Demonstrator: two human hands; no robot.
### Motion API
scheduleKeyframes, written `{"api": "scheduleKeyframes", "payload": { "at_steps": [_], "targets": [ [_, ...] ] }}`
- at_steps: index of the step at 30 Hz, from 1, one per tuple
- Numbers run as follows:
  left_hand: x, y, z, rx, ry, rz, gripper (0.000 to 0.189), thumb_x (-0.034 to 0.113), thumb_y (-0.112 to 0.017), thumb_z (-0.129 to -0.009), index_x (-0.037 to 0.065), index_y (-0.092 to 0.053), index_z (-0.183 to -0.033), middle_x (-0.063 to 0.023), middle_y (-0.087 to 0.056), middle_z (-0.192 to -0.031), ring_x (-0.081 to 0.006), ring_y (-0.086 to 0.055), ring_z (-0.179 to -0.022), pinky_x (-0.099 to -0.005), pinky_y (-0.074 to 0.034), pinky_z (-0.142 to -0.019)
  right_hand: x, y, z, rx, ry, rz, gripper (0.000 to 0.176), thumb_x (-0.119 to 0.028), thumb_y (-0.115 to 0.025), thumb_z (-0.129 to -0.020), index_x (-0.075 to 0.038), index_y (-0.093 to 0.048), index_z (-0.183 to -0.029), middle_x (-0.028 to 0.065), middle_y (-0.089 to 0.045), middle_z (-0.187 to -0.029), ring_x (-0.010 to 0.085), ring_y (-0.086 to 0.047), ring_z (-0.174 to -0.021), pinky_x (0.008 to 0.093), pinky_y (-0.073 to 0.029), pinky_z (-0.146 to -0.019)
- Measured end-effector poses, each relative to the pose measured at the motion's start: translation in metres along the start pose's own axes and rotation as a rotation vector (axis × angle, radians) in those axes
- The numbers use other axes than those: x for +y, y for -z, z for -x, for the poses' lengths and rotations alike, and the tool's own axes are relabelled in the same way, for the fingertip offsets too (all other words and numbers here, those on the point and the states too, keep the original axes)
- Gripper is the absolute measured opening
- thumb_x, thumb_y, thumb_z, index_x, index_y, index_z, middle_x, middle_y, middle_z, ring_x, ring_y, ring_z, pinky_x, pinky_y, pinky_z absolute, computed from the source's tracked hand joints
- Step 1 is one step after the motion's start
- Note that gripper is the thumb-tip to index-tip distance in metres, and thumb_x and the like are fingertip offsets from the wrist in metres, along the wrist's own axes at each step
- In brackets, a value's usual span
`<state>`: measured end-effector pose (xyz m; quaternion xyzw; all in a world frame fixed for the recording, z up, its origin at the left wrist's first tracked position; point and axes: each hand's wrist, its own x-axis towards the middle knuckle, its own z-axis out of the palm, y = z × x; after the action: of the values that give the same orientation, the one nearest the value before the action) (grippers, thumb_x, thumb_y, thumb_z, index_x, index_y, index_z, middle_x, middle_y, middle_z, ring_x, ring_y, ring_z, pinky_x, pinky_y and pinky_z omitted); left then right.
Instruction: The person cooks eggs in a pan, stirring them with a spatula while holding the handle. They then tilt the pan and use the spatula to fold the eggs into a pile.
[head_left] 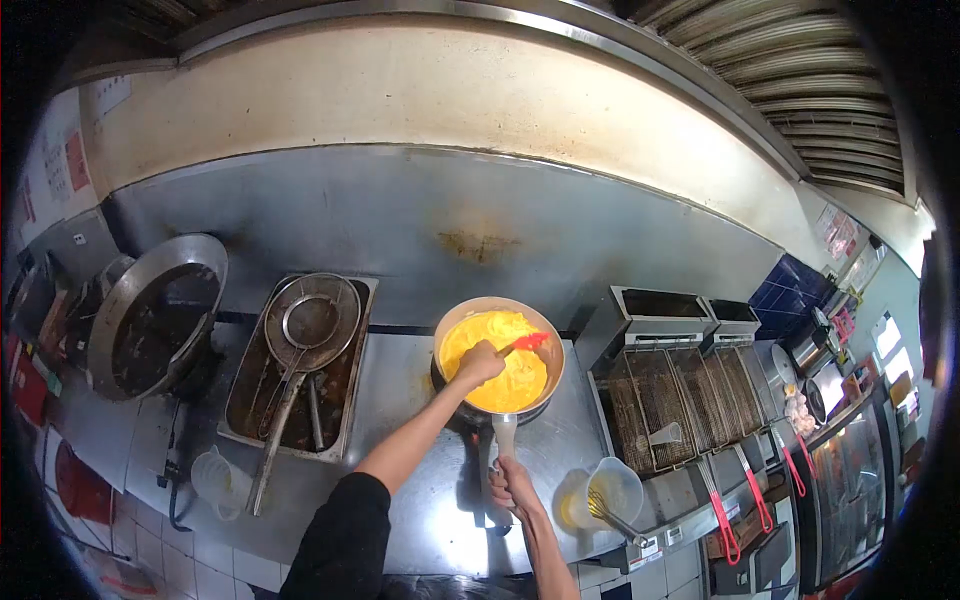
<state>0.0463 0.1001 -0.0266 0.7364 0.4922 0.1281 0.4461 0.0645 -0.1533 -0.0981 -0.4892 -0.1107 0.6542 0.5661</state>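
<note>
A pan (pixel 553 368) with a pale inside sits on the steel counter, filled with a yellow, partly curdled mixture (pixel 528 382) that looks like egg. My left hand (pixel 479 364) is over the mixture, closed round a red spatula (pixel 528 342) whose red end points right toward the pan's far rim. Most of the spatula's handle is hidden in my fist. Below the pan, my right hand (pixel 514 487) wraps round the pan handle (pixel 505 436). A plastic jug (pixel 618 490) with a whisk (pixel 606 512) in it stands right of that hand.
Left of the pan, two strainers (pixel 312 318) rest over a rectangular oily tray (pixel 344 440). Farther left are a large wok (pixel 216 262) and a clear jug (pixel 216 478). Fryer baskets (pixel 650 400) with red handles (pixel 728 535) fill the right. A steel wall panel (pixel 330 215) rises behind.
</note>
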Motion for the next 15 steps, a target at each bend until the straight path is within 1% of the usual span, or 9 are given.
{"api": "scheduleKeyframes", "payload": {
  "at_steps": [1, 2, 4, 5, 6, 8, 10, 12, 15],
  "targets": [
    [-0.006, -0.005, -0.007, 0.089, -0.040, -0.029, 0.032, 0.028, -0.058, -0.088, 0.001, -0.065, -0.104, -0.0212, -0.070, -0.096, -0.0374, -0.069, -0.090, -0.0482, -0.053, -0.078, -0.001, -0.004, 0.002, -0.001, 0.019, 0.031, 0.027, -0.037, -0.042, -0.103, -0.014, -0.044, -0.090, -0.0047, -0.035, -0.058, 0.0051, -0.028, -0.039, 0.0221, -0.022, -0.034],
    [-0.014, -0.010, -0.014, 0.085, -0.036, -0.031, 0.032, 0.028, -0.058, -0.088, 0.001, -0.065, -0.104, -0.0212, -0.070, -0.096, -0.0374, -0.069, -0.090, -0.0482, -0.053, -0.078, 0.001, -0.006, 0.001, 0.001, 0.014, 0.027, 0.027, -0.037, -0.042, -0.103, -0.014, -0.044, -0.090, -0.0047, -0.035, -0.058, 0.0051, -0.028, -0.039, 0.0221, -0.022, -0.034],
    [-0.008, 0.000, -0.010, 0.215, -0.112, -0.105, 0.033, 0.029, -0.057, -0.089, 0.002, -0.065, -0.107, -0.0226, -0.068, -0.105, -0.0401, -0.065, -0.102, -0.0496, -0.050, -0.088, 0.005, -0.004, -0.001, 0.012, 0.049, -0.014, 0.030, -0.040, -0.050, -0.101, -0.013, -0.046, -0.089, -0.0038, -0.035, -0.056, 0.0067, -0.029, -0.038, 0.0240, -0.026, -0.033],
    [-0.006, 0.008, -0.003, 0.242, -0.196, -0.173, 0.031, 0.029, -0.057, -0.089, 0.005, -0.067, -0.106, -0.0235, -0.069, -0.100, -0.0394, -0.066, -0.099, -0.0479, -0.051, -0.087, 0.008, -0.005, 0.003, 0.014, 0.059, -0.026, 0.030, -0.040, -0.050, -0.101, -0.013, -0.046, -0.089, -0.0038, -0.035, -0.056, 0.0067, -0.029, -0.038, 0.0240, -0.026, -0.033],
    [0.001, 0.025, 0.009, 0.245, -0.214, -0.184, 0.031, 0.029, -0.057, -0.089, 0.005, -0.067, -0.106, -0.0235, -0.069, -0.100, -0.0394, -0.066, -0.099, -0.0479, -0.051, -0.087, 0.005, -0.010, 0.006, 0.016, 0.045, -0.035, 0.030, -0.039, -0.049, -0.101, -0.012, -0.046, -0.089, -0.0038, -0.034, -0.056, 0.0071, -0.029, -0.038, 0.0246, -0.026, -0.034],
    [0.014, 0.063, 0.041, 0.169, -0.387, -0.359, 0.029, 0.028, -0.058, -0.088, 0.008, -0.069, -0.104, -0.0238, -0.069, -0.096, -0.0396, -0.066, -0.096, -0.0476, -0.051, -0.086, 0.002, -0.013, -0.001, 0.013, 0.045, -0.081, 0.029, -0.039, -0.048, -0.102, -0.012, -0.045, -0.090, -0.0038, -0.033, -0.055, 0.0075, -0.029, -0.038, 0.0252, -0.026, -0.034],
    [0.025, 0.097, 0.071, 0.094, -0.383, -0.493, 0.029, 0.028, -0.061, -0.086, 0.009, -0.069, -0.106, -0.0229, -0.069, -0.097, -0.0397, -0.067, -0.092, -0.0487, -0.052, -0.083, 0.016, -0.005, -0.009, -0.029, 0.071, -0.103, 0.029, -0.038, -0.048, -0.102, -0.012, -0.045, -0.091, -0.0033, -0.032, -0.054, 0.0082, -0.028, -0.038, 0.0260, -0.024, -0.034],
    [0.043, 0.129, 0.117, 0.058, -0.380, -0.630, 0.030, 0.028, -0.062, -0.086, 0.010, -0.068, -0.108, -0.0214, -0.070, -0.092, -0.0392, -0.067, -0.090, -0.0486, -0.052, -0.082, 0.015, -0.007, -0.008, -0.035, 0.071, -0.142, 0.030, -0.039, -0.048, -0.102, -0.011, -0.044, -0.092, -0.0030, -0.032, -0.053, 0.0080, -0.027, -0.038, 0.0259, -0.023, -0.034],
    [0.047, 0.147, 0.160, -0.013, -0.372, -0.777, 0.029, 0.029, -0.061, -0.087, 0.011, -0.069, -0.108, -0.0207, -0.070, -0.088, -0.0400, -0.067, -0.088, -0.0489, -0.052, -0.081, 0.011, -0.011, -0.002, -0.027, 0.065, -0.130, 0.033, -0.040, -0.048, -0.102, -0.011, -0.044, -0.088, -0.0033, -0.034, -0.054, 0.0073, -0.028, -0.038, 0.0249, -0.023, -0.034]
  ]
}}
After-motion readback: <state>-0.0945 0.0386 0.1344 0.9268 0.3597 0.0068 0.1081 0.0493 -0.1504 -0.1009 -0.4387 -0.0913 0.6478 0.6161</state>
